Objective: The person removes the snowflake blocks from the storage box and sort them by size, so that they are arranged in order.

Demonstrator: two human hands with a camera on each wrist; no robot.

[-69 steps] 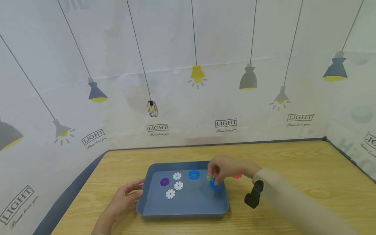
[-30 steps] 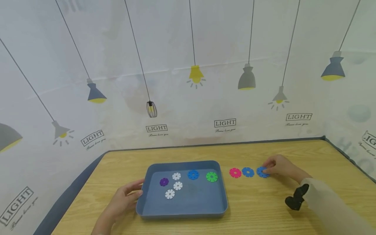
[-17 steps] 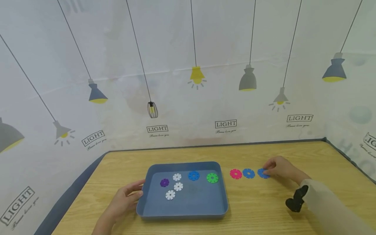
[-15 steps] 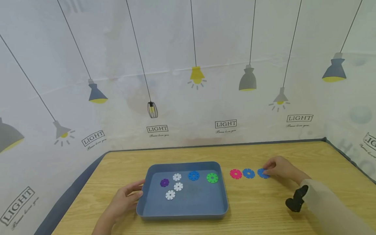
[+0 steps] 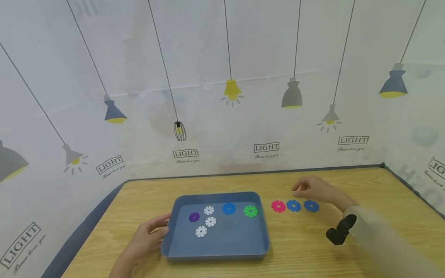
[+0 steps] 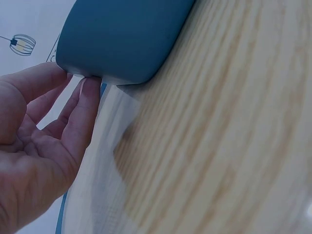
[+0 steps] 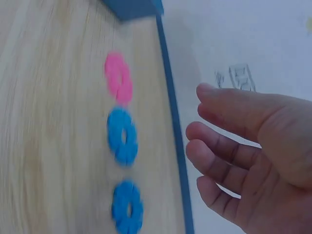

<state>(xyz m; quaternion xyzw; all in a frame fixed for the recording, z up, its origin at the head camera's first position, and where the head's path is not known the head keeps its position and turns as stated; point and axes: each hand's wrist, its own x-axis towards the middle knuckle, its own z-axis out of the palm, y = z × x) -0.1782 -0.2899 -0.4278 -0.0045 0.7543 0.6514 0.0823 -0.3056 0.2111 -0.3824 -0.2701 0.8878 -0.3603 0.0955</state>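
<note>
My left hand (image 5: pixel 147 235) rests its fingertips and thumb against the outer left wall of a blue-grey tray (image 5: pixel 215 253); in the left wrist view the fairly straight fingers (image 6: pixel 87 97) touch the tray's side. My right hand (image 5: pixel 314 188) hovers over the table behind a row of notched plastic discs, its loosely bent fingers holding nothing. That row has a pink disc (image 5: pixel 278 206), a blue disc (image 5: pixel 293 205) and a second blue disc (image 5: pixel 311 205). In the right wrist view the empty fingers (image 7: pixel 209 156) are apart from the discs.
Inside the tray lie a purple disc (image 5: pixel 194 217), three white discs (image 5: pixel 210 221), a blue disc (image 5: pixel 228 209) and a green disc (image 5: pixel 250 211). The wooden table (image 5: pixel 299 247) meets a lamp-printed backdrop (image 5: pixel 222 135) at its back edge.
My right hand carried a blue disc from the tray to the row's right end, let go of it, then lifted and moved left. The left hand stayed at the tray.
</note>
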